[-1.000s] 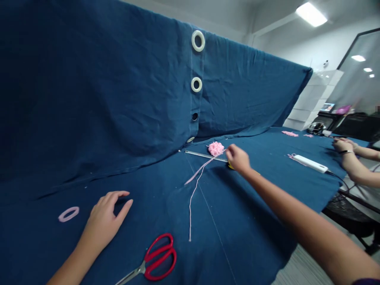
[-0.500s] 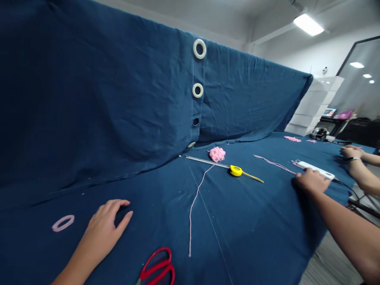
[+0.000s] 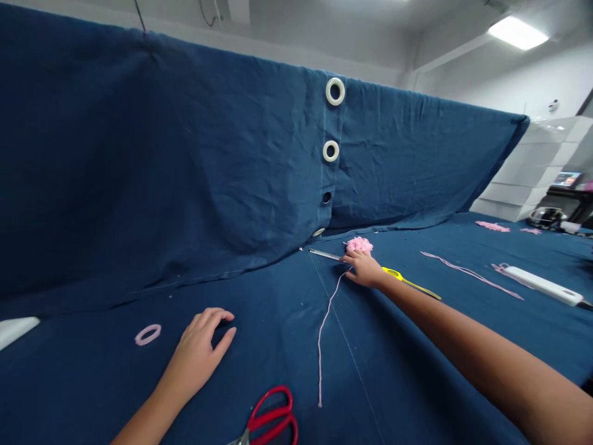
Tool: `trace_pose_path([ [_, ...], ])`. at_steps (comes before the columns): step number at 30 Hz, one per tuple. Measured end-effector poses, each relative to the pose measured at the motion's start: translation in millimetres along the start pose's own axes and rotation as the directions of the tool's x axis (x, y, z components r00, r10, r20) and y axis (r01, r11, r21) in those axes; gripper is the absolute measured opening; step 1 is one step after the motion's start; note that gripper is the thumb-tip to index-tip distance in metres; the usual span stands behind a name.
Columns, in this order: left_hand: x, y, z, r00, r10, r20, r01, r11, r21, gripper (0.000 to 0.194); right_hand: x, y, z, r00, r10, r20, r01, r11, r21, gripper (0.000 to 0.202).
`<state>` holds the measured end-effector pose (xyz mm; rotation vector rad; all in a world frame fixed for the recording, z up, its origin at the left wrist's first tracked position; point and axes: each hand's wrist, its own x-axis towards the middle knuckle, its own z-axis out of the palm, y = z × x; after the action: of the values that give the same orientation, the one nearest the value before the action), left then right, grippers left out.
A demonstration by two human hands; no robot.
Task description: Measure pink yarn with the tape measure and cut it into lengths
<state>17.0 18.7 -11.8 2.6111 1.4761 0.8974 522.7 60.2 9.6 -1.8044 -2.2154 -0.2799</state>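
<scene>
Clock read from each hand, 12 away from the wearer. Right hand (image 3: pixel 364 269): fingers curled low over the cloth, thumb near the fingertips; a thin pink yarn strand (image 3: pixel 319 346) runs up to them, but whether it is pinched I cannot tell. Left hand (image 3: pixel 200 347): palm down, thumb and fingers parted in a loose curve, nothing held.

Fluffy pink yarn bundle (image 3: pixel 359 245) at the right hand's 12, just beyond the fingers. Strand lies toward 6, its end on the cloth. Pale marked measuring blade (image 3: pixel 324 254) at 10; yellow tape-measure case (image 3: pixel 391 272) at 3, partly behind the forearm. Farther along 3: a loose pair of pink yarn lengths (image 3: pixel 472 272), then a long white plastic bar (image 3: pixel 542 284).

From the left hand: small pale-pink oval ring (image 3: pixel 148 334) between 9 and 10; red-handled metal scissors (image 3: pixel 273 415) between 4 and 5, cut off by the frame's lower edge.

Surface: dark blue fabric (image 3: pixel 259 346), lightly creased, a pale straight line crossing it. At 12 a blue cloth wall (image 3: pixel 250 154) rises, cream round eyelets (image 3: pixel 328 91) in a column. Room: white stacked boxes (image 3: pixel 514 167) at the right hand's 2, lit ceiling panel (image 3: pixel 519 33) at 1.
</scene>
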Motion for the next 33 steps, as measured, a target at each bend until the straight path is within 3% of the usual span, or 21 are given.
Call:
trace_pose_path([
  [3, -2.1, 1.9, -0.7, 1.0, 0.003, 0.014, -0.003, 1.0, -0.007, 0.024, 1.7, -4.4, 11.2, 0.993, 0.116, -0.035, -0.117, 0.992, -0.035, 0.053],
  [7, -3.2, 4.7, -1.4, 1.0, 0.002, 0.026, -0.002, 1.0, -0.023, 0.019, -14.2, 22.4, 8.7, 0.958, 0.282, -0.042, -0.284, 0.957, -0.056, 0.026],
  [10, -3.7, 7.0, -2.1, 0.999, 0.001, 0.034, 0.0, 1.0, -0.028, 0.018, -28.2, 41.8, -2.2, 0.955, 0.295, -0.02, -0.295, 0.955, -0.019, 0.028],
  [13, -4.3, 7.4, -2.2, 1.0, 0.003, 0.026, -0.002, 1.0, -0.03, 0.017, -42.6, 45.2, -15.9, 0.969, 0.248, -0.017, -0.247, 0.967, 0.055, 0.031],
  [16, -4.0, 4.4, -1.4, 1.0, 0.008, 0.018, -0.007, 1.0, -0.029, 0.017, -63.0, 23.2, -29.9, 0.988, 0.152, -0.009, -0.149, 0.979, 0.137, 0.033],
  [20, -3.1, 11.1, -5.0, 1.0, 0.007, 0.013, -0.006, 0.999, -0.032, 0.015, -98.1, -37.1, -46.8, 0.996, -0.054, -0.066, 0.076, 0.911, 0.405, 0.032],
  [22, -3.9, 32.8, -10.3, 0.999, 0.025, 0.022, -0.024, 0.998, -0.056, 0.016, -112.3, -66.5, -51.6, 0.993, -0.085, -0.08, 0.114, 0.857, 0.503, 0.029],
  [24, -6.5, 69.8, -14.6, 0.993, 0.086, 0.083, -0.075, 0.989, -0.131, 0.019, -119.9, -88.0, -52.3, 0.993, -0.047, -0.11, 0.102, 0.812, 0.575, 0.028],
  [26, -10.6, 115.2, -13.6, 0.969, 0.13, 0.212, -0.088, 0.977, -0.194, 0.023, -120.0, -101.0, -49.3, 0.989, 0.013, -0.15, 0.085, 0.775, 0.627, 0.028],
  [29, -15.6, 172.3, 0.5, 0.953, 0.06, 0.298, -0.016, 0.989, -0.147, 0.048, -111.8, -110.1, -42.4, 0.978, 0.078, -0.191, 0.074, 0.731, 0.678, 0.028],
  [31, -14.8, 190.3, 13.6, 0.913, 0.076, 0.4, -0.04, 0.994, -0.098, 0.043, -105.7, -112.3, -38.8, 0.974, 0.108, -0.199, 0.065, 0.709, 0.702, 0.029],
  [33, -9.2, 191.0, 23.8, 0.864, 0.13, 0.487, -0.09, 0.99, -0.104, 0.029, -101.9, -111.9, -36.5, 0.972, 0.138, -0.192, 0.047, 0.682, 0.73, 0.031],
])
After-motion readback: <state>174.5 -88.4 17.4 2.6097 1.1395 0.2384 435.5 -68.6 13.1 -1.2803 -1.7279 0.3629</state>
